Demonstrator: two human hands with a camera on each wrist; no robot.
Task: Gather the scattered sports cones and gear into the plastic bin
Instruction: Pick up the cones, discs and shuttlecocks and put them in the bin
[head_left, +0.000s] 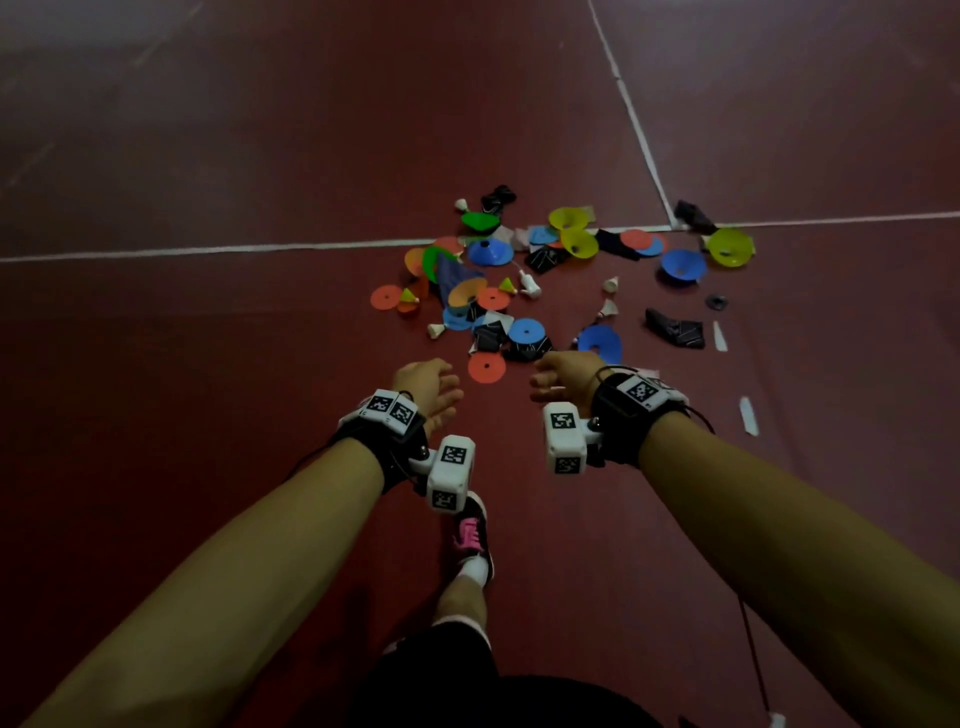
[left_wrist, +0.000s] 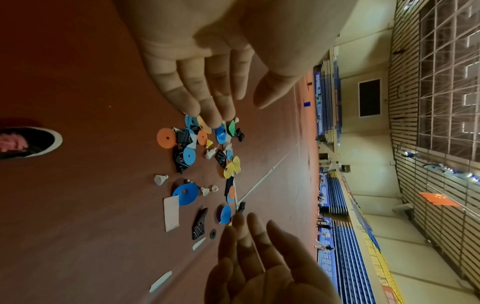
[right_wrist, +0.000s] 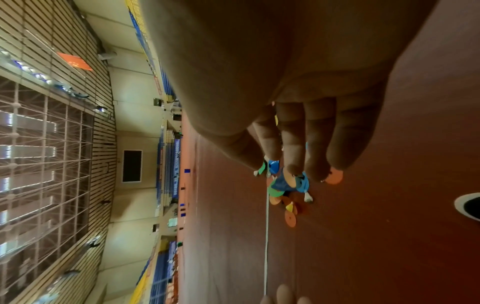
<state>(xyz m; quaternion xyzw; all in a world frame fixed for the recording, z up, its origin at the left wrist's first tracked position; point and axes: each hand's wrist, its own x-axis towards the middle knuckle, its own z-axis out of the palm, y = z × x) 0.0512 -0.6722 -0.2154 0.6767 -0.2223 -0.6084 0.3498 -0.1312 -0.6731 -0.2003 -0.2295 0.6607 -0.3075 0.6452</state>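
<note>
Above the red court floor (head_left: 208, 364) we hold our left hand (head_left: 428, 387) and right hand (head_left: 563, 376) loosely open and empty, short of the scattered cones (head_left: 524, 270), judging gathering not yet begun, the bin unseen.

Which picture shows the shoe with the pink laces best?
The head view: the shoe shows whole from above, pink laces clear, between the two forearms. The left wrist view catches only its front half at the picture's edge. The right wrist view shows just a sliver of the toe.
</note>
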